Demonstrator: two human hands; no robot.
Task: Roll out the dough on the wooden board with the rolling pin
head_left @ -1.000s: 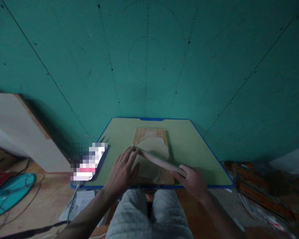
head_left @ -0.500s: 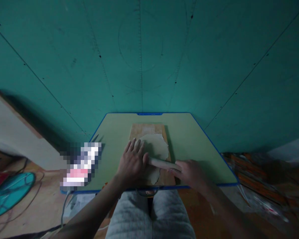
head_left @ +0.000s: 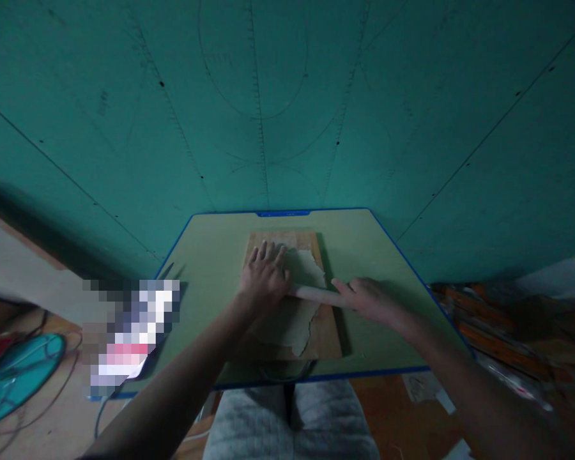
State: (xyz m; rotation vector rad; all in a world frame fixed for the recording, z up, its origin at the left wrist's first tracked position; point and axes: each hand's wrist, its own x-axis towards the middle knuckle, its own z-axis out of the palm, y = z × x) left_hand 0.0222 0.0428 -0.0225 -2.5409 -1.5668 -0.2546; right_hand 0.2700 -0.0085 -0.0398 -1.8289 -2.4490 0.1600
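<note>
A pale, dough-like sheet (head_left: 287,326) with ragged, cracked right edges lies flat on a wooden board (head_left: 328,342). Across it runs a pale rolling pin (head_left: 316,294), slanting slightly down to the right. My left hand (head_left: 267,278) rests palm down over the pin's left part, its fingers stretched forward above the sheet; that end of the pin is hidden beneath it. At the right end, my right hand (head_left: 368,299) grips the pin just beyond the board's edge, with one digit pointing up and left.
The board sits on a pale green table (head_left: 383,255) with blue edging, against a green wall (head_left: 287,147) marked with drawn lines. A pixelated object (head_left: 134,335) lies at the table's left. A turquoise round item (head_left: 23,377) with cables is on the floor at left.
Both hands and the rolling pin have moved forward, away from me, over the sheet. More of the sheet's near part shows now. The view has shifted slightly.
</note>
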